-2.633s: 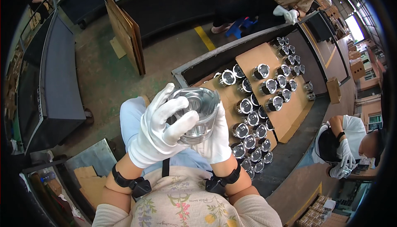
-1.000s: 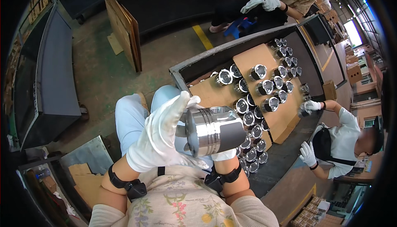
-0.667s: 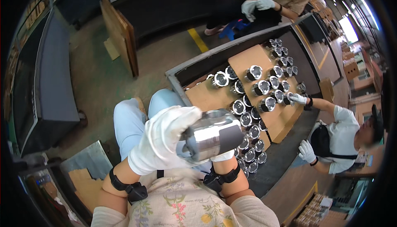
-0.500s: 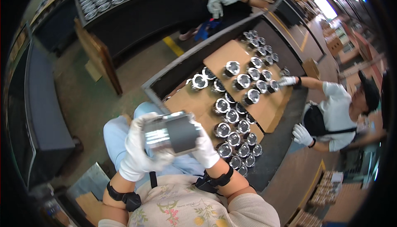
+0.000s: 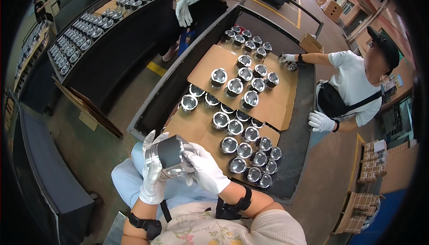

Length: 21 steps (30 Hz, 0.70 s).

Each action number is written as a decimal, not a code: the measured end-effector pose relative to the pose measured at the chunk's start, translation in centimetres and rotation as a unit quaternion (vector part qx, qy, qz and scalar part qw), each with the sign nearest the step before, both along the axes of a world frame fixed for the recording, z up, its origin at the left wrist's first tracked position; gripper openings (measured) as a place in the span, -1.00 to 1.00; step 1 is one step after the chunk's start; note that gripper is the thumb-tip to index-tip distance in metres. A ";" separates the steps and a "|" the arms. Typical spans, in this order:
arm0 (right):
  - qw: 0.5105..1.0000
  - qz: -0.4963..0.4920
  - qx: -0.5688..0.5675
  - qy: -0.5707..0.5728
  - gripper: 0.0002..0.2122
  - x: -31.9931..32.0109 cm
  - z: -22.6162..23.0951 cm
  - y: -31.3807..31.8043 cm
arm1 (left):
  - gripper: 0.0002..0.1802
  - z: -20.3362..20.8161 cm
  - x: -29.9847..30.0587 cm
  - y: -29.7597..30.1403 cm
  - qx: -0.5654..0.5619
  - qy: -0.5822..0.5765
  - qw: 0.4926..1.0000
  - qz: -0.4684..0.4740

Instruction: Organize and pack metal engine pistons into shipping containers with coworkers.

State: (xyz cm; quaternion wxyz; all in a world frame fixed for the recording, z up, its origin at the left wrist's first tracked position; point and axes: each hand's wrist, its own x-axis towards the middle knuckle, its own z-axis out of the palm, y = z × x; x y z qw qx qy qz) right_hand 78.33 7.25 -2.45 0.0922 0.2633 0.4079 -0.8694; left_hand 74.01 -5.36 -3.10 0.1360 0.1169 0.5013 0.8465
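Note:
A metal piston (image 5: 171, 152) with a dark grey skirt band is held up above my lap. My left hand (image 5: 153, 180), in a white glove, supports its ring-grooved end, some fingers raised along it. My right hand (image 5: 208, 169), also gloved, grips the other end, with thumb and fingers against the edge. Just beyond, several shiny pistons (image 5: 229, 145) stand in a black metal bin (image 5: 145, 120). More rest on a cardboard sheet (image 5: 203, 73) inside it.
On the right a co-worker's gloved hand (image 5: 288, 58) touches pistons (image 5: 292, 66) in the bin's corner. Another person's gloved hands (image 5: 185, 12) are beyond the bin. Racks of pistons (image 5: 73, 44) stand far left, near leaning boards (image 5: 87, 104). A dark grey cart (image 5: 58, 164) is at left.
The piston in my hands has turned and tilted, and my left fingers have spread. The view has shifted. The co-worker's far hand has moved to the pistons in the bin's corner.

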 end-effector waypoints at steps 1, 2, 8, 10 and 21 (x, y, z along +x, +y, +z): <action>1.000 -0.013 0.024 0.008 -0.59 -0.2 0.2 0.0 | -0.25 0.1 -0.3 0.1 0.006 -0.051 0.999 -0.012; 0.999 -0.017 0.026 0.010 -0.59 -0.3 0.8 0.4 | -0.25 0.0 -0.7 0.3 0.007 -0.048 0.999 -0.017; 0.802 -0.068 0.570 0.167 -0.66 -2.3 -1.0 0.2 | -0.31 -3.1 -3.2 -2.1 0.137 -0.353 0.925 -0.023; 0.747 -0.086 0.613 0.240 -0.63 -3.5 -0.7 0.2 | -0.36 -3.5 -4.4 -3.2 0.137 -0.387 0.911 -0.034; 0.594 0.228 0.668 0.386 -0.93 -17.3 1.0 -8.9 | -0.49 -5.8 -15.8 -11.6 0.210 -0.309 0.924 -0.076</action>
